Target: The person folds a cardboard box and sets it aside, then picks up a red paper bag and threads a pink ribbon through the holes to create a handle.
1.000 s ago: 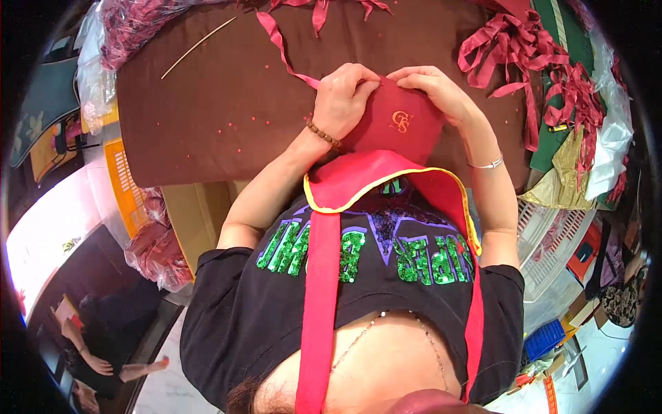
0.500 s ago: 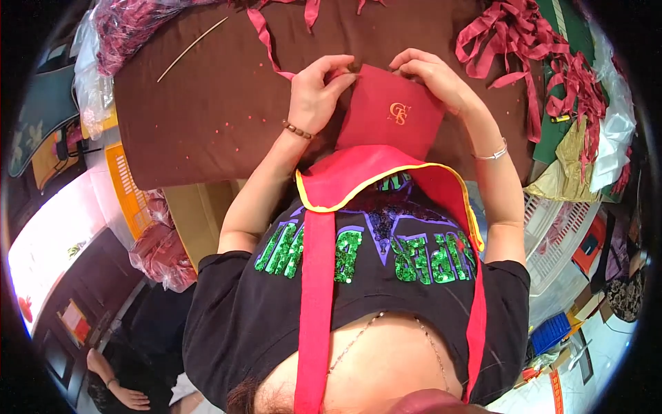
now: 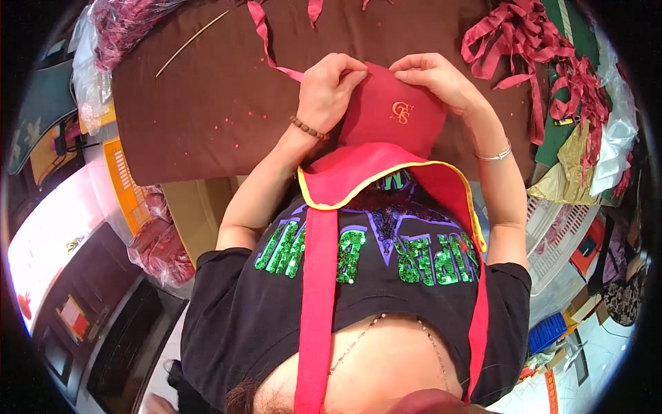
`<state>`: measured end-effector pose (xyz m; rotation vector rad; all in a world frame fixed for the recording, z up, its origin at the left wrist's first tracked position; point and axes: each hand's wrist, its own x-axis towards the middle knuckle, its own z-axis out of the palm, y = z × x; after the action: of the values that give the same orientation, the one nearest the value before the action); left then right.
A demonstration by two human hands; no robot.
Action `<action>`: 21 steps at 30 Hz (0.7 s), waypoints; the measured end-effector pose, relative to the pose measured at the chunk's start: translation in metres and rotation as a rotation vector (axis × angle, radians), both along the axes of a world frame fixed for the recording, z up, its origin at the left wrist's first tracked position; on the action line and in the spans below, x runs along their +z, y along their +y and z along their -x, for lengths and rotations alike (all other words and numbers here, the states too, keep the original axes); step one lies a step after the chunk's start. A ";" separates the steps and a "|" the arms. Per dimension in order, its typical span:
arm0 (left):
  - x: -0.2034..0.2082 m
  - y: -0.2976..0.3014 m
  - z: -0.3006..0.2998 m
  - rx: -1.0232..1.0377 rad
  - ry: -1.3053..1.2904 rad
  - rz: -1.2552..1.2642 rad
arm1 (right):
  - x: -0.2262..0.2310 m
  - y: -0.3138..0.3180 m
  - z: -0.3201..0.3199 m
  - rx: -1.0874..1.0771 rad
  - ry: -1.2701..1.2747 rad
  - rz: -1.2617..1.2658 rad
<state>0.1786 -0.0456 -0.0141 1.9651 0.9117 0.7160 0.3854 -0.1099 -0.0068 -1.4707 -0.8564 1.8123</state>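
Observation:
A flat, dark red cloth piece (image 3: 376, 114), shaped like a pouch and marked with a small gold emblem, lies over the near edge of the brown table. Its far left corner is pinched between the thumb and fingers of my left hand (image 3: 323, 91). My right hand (image 3: 436, 81) grips the same piece along its far edge, fingers bent. From behind my left hand a narrow red ribbon (image 3: 263, 43) runs away across the table; whether the hand holds its end is hidden. The near part of the cloth disappears under my red, yellow-trimmed apron (image 3: 358, 169).
A heap of red ribbons (image 3: 507, 45) lies on the far right of the brown tabletop (image 3: 207, 110). A thin stick (image 3: 192, 43) is at far left, beside plastic-wrapped red material (image 3: 131, 31). An orange crate (image 3: 126, 183) stands left, a white basket (image 3: 562, 228) right.
My left hand has shifted slightly right and closer along the cloth's far edge. My right hand has stayed nearly in place. The person at lower left has mostly gone from view.

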 end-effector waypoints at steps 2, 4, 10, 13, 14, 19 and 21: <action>-0.002 0.000 -0.002 -0.006 -0.012 -0.025 | -0.001 0.000 0.000 -0.004 0.019 -0.004; -0.002 -0.001 -0.003 -0.008 -0.001 -0.074 | -0.001 0.000 0.001 -0.009 0.037 -0.009; -0.003 -0.003 -0.007 -0.032 -0.007 -0.139 | 0.000 0.000 0.002 -0.015 0.053 -0.005; -0.008 -0.004 -0.008 -0.031 0.039 -0.212 | 0.002 0.001 0.003 -0.018 0.062 0.000; -0.009 -0.004 -0.009 -0.032 0.038 -0.212 | 0.002 0.001 0.003 -0.021 0.058 0.005; -0.009 -0.007 -0.010 -0.029 0.085 -0.313 | 0.000 0.000 0.003 -0.027 0.116 -0.018; -0.009 -0.006 -0.011 -0.036 0.085 -0.318 | -0.001 -0.001 0.002 -0.045 0.153 -0.019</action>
<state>0.1896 -0.0512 -0.0229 2.3003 0.8505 0.8008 0.3830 -0.1107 -0.0076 -1.3103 -0.7566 1.8507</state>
